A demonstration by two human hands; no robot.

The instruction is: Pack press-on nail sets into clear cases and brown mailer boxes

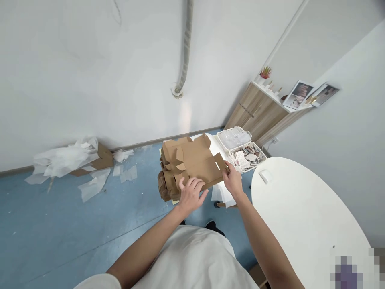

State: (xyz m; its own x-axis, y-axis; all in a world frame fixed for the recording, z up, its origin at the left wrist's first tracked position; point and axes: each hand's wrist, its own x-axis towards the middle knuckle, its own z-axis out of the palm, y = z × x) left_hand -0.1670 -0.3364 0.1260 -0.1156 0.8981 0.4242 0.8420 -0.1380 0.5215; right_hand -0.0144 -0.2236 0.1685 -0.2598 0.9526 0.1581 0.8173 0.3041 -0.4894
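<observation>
Unfolded brown cardboard box blanks (198, 160) lie stacked in front of me, their flaps and slots showing. My right hand (232, 178) grips the right edge of the top blank, thumb above and fingers around the rim. Over the near edge of the cardboard, my left hand (191, 194) rests with fingers spread. Beneath the stack, part of a white surface (215, 146) shows.
Two white baskets, one with clear plastic (234, 137) and one with small cards (248, 157), stand behind right. A round white table (294, 192) is at right, a wooden cabinet (255, 112) behind. Wrapping sheets (64, 158) and an open carton (104, 157) lie left.
</observation>
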